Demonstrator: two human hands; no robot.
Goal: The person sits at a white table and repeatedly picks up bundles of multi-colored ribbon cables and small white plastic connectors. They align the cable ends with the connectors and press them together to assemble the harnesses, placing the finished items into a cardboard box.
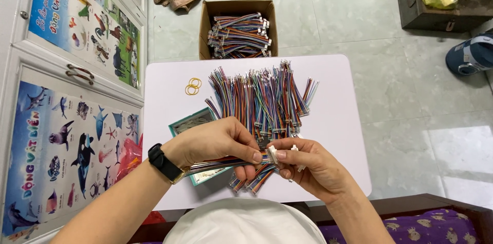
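Both hands meet over the near edge of the white table: my left hand pinches a wire bundle, my right hand grips its white connector. Beyond lie loose coloured wires, yellow rubber bands and a cardboard box of bundles.

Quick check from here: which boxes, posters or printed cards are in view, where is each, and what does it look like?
Cardboard box: on the floor beyond the table, brown, open, holding bundled wires.
Upper poster: cabinet door at left, blue, land animals.
Lower poster: door below, pale blue, sea animals.
Teal-edged card: on the table under the left hand, rectangular.
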